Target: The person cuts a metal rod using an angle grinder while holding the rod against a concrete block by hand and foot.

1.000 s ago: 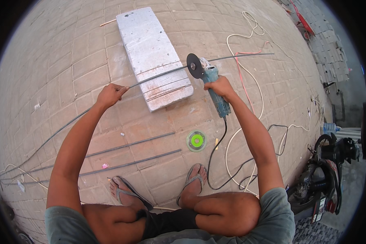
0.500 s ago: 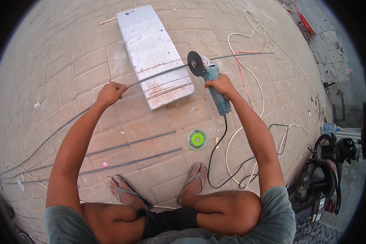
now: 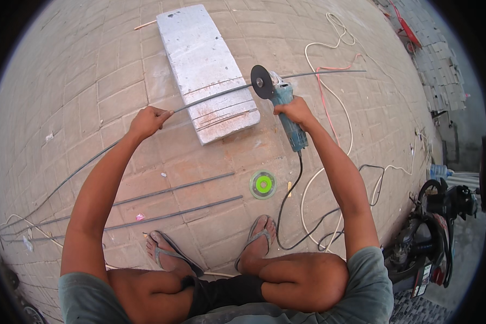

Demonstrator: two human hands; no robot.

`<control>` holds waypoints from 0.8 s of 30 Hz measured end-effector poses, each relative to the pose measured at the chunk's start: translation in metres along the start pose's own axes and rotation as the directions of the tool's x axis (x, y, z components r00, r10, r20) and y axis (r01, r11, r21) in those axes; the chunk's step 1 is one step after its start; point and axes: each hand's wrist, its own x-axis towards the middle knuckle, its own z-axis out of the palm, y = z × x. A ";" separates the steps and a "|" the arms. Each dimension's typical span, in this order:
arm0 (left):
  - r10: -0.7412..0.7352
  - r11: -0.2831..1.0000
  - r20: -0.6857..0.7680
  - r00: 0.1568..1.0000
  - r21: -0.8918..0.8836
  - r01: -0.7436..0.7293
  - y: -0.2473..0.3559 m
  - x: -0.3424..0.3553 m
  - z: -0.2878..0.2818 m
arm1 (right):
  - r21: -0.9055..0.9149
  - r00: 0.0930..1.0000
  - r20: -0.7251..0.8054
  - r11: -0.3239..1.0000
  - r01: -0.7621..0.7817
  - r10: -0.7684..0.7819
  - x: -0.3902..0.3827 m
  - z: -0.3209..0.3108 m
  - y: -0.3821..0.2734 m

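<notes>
My left hand is closed around a long thin grey metal rod. The rod lies across the near part of a pale concrete block that has dark grooves and rusty dust on its top. My right hand grips the teal body of an angle grinder. Its dark disc stands upright just off the block's right edge, overlapping the rod in view; I cannot tell whether it touches. From the grinder's lower end runs a black cord.
Two more rods lie on the paving left of my feet. A green-centred disc rests near my right foot. Cream cable and a red cord wind along the right. A motorbike stands at the lower right.
Hardly anything differs. The whole view has shifted slightly; both hands, the rod and the grinder keep the same positions relative to the block.
</notes>
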 end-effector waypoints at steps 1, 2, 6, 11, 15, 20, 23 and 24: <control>0.000 1.000 0.000 1.000 0.004 0.000 0.000 0.000 0.000 | -0.001 1.000 -0.006 1.000 0.005 -0.005 0.000 0.000 0.000; -0.001 1.000 0.002 1.000 0.004 0.001 0.000 0.000 0.000 | -0.002 1.000 -0.005 1.000 0.004 -0.004 0.000 0.000 0.000; -0.001 1.000 0.002 1.000 0.003 0.001 0.000 0.000 0.002 | -0.019 1.000 0.002 1.000 0.003 -0.003 0.000 0.000 0.000; -0.013 1.000 0.003 1.000 -0.013 0.013 -0.001 0.001 0.001 | -0.024 1.000 -0.001 1.000 0.000 0.000 0.002 -0.001 0.000; 0.016 1.000 -0.008 1.000 -0.026 -0.016 0.000 0.002 0.000 | -0.049 1.000 0.007 0.999 0.005 -0.005 0.005 -0.001 0.004; 0.025 0.999 -0.012 1.000 -0.032 -0.026 -0.002 0.003 0.002 | -0.049 1.000 0.013 0.999 0.016 -0.015 0.011 -0.001 0.010; 0.026 0.999 -0.008 1.000 -0.039 -0.027 -0.007 0.005 0.001 | -0.041 1.000 0.028 0.999 -0.003 0.004 0.012 0.000 0.008; 0.029 0.999 -0.003 1.000 -0.031 -0.029 -0.008 0.007 0.001 | -0.023 1.000 0.025 1.000 0.014 -0.014 0.014 0.000 0.009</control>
